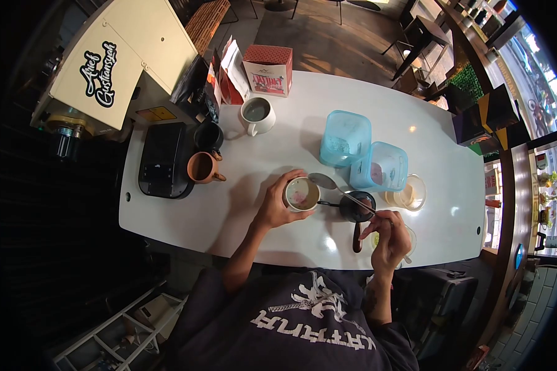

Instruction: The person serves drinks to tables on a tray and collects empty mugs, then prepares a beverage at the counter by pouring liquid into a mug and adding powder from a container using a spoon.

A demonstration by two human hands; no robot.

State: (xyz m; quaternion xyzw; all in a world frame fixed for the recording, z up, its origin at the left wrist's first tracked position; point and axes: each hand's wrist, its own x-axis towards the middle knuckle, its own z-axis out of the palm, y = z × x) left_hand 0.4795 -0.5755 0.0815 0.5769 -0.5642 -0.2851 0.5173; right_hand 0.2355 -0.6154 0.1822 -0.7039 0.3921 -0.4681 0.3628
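My left hand (276, 203) is wrapped around a pale cup (302, 194) with a little pinkish stuff at its bottom. In my right hand (391, 240) I grip a long-handled metal spoon (323, 180), its bowl just right of the cup's rim and apart from it. Under the spoon's handle stands a small dark pot (355, 208) with a brown handle (357, 238) pointing toward me. Two translucent blue containers (345, 133) stand side by side beyond the pot. A clear round vessel (414, 192) sits to their right. My right hand partly hides another clear vessel.
At the left of the white table (260, 161) are a black flat device (163, 162), a brown mug (202, 167) and a white mug (258, 114). A red box (268, 69) stands at the far edge. A large cream machine (114, 68) rises at upper left.
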